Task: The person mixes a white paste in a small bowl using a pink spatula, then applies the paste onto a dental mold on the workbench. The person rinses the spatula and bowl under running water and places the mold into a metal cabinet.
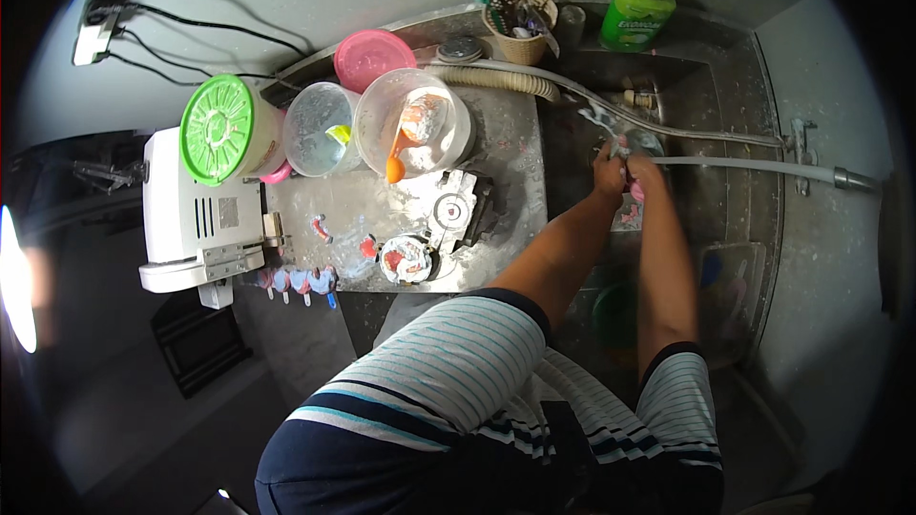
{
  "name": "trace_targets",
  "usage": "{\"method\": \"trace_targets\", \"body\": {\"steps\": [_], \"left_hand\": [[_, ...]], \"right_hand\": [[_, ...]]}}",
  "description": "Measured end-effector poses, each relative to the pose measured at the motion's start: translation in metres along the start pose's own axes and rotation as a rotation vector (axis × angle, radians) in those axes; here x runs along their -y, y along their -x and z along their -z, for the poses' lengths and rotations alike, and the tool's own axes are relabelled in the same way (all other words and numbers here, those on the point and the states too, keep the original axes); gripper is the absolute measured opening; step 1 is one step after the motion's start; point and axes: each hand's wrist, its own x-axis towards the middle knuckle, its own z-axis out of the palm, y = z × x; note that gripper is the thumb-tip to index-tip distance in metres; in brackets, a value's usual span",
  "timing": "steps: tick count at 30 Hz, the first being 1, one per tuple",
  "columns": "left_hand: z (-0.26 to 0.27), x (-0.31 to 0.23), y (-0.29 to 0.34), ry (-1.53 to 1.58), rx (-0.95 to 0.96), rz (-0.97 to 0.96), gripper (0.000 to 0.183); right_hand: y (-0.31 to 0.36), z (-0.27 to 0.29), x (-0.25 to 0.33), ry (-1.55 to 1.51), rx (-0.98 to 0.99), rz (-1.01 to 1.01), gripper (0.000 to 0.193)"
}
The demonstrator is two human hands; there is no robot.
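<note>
right of centre in the frame, my left hand point(608, 174) and my right hand point(645, 173) meet low over the dark sink point(689, 91), and i judge i'm in the middle of rinsing something. the pale hose point(754, 163) runs in from the right edge of the frame and its end comes right up beside my right hand, while whitish splashes point(596, 118) show just above my hands. a small pink thing point(636, 191) sits at the lower side of my hands, between my wrists; that seems to be what i'm washing, though it's too small and too covered for me to name. my fingers look bunched close together, but i cannot tell whether they are clamped on it, on the hose end, or simply against each other. to my mind the next move calls for a secure hold on the pink thing while i turn it under the water, so that each side gets cleared. wet surfaces could slip, i reckon, so a light but full wrap of the fingers would suit better than a pinch at one edge.
</note>
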Motion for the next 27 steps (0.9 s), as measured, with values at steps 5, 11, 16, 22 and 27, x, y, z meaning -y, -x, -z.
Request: {"method": "trace_targets", "body": {"steps": [5,11,16,22,27], "left_hand": [[-0.011,0.021,0.000,-0.057,0.152,-0.073,0.030],[0.028,-0.018,-0.008,0.015,0.075,-0.078,0.032],[-0.016,-0.030,0.036,-0.185,0.169,0.177,0.034],[0.020,-0.015,-0.003,0.084,0.175,0.119,0.033],[0.068,-0.037,-0.034,-0.019,0.412,-0.040,0.039]], "right_hand": [[-0.008,0.036,-0.061,-0.138,-0.066,-0.385,0.042],[0.030,-0.029,0.025,-0.204,0.024,-0.078,0.033],[-0.002,0.005,-0.052,-0.257,-0.261,0.156,0.047],[0.001,-0.035,-0.021,-0.495,-0.296,0.217,0.041],[-0.009,-0.056,0.025,-0.339,0.217,0.030,0.036]]}}
